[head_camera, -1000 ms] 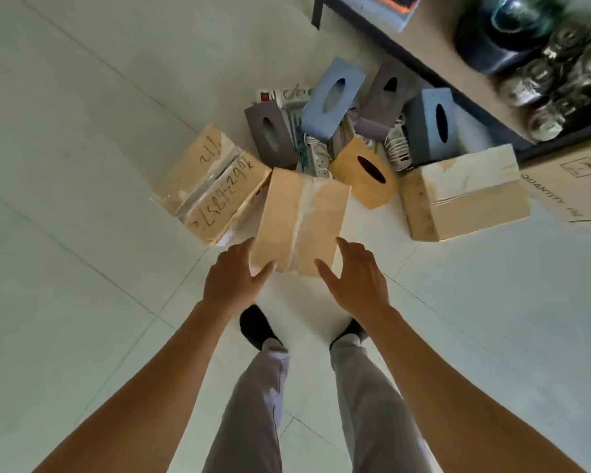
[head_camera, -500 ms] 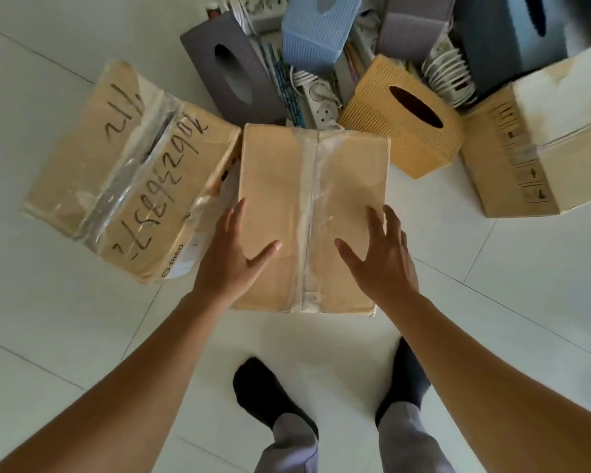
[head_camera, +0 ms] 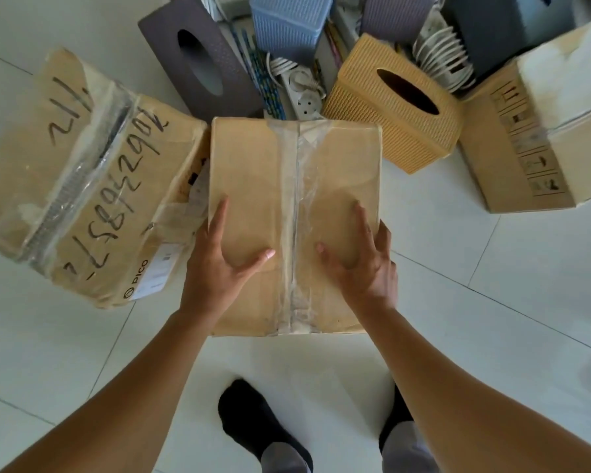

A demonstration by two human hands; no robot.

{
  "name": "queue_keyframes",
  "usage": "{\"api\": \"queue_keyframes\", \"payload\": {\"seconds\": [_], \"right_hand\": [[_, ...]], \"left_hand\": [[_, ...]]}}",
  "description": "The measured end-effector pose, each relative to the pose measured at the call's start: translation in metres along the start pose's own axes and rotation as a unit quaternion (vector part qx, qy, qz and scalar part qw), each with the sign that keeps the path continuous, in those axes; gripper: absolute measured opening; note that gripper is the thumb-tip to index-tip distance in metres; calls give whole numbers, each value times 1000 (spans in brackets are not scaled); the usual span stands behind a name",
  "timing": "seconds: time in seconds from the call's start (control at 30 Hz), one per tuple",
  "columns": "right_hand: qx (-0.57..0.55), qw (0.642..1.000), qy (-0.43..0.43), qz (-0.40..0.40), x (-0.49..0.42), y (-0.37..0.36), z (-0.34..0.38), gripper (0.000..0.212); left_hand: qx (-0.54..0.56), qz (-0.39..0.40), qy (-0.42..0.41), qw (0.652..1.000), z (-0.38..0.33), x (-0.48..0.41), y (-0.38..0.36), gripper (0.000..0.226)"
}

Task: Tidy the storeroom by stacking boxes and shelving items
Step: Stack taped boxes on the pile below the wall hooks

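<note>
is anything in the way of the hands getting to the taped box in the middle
Nothing visible does. The left hand and the right hand both lie on top of the taped box, one on each side of the tape seam. The scribbled box sits close against its left side, which might crowd that hand's fingers.

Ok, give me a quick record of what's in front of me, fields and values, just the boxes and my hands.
Middle box: taped cardboard box on the tiled floor
Left hand: flat on its top, near the left edge
Right hand: flat on its top, near the right edge
Left of it: box with handwritten numbers
Right of it: plain carton
Behind it: yellow tissue box, grey tissue box, power strip
</note>
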State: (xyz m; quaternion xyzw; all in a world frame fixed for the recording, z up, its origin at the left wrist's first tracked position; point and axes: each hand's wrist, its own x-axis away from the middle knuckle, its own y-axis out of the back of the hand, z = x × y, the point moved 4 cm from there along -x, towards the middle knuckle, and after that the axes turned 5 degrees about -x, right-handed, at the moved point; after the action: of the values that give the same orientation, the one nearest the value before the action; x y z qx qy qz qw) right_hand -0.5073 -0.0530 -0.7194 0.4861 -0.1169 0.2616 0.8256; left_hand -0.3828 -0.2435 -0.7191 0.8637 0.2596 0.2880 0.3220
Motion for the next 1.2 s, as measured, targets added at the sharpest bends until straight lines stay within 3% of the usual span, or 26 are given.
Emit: {"api": "queue_keyframes", "payload": {"seconds": [0.2, 0.57, 0.77, 0.93, 1.2], "right_hand": [[-5, 999, 40, 5, 13, 65, 13, 88], [15, 995, 102, 6, 75, 277, 89, 93], [-25, 994, 100, -21, 128, 387, 118, 91], [-38, 998, 42, -28, 170, 471, 130, 86], [-20, 996, 41, -81, 258, 565, 156, 88]], "left_hand": [[-2, -19, 32, 999, -58, 29, 25, 104], [7, -53, 25, 998, -243, 92, 140, 101], [-27, -39, 7, 999, -347, 138, 202, 100], [-52, -14, -7, 999, -422, 176, 239, 100], [-46, 19, -76, 996, -500, 216, 296, 99]]}}
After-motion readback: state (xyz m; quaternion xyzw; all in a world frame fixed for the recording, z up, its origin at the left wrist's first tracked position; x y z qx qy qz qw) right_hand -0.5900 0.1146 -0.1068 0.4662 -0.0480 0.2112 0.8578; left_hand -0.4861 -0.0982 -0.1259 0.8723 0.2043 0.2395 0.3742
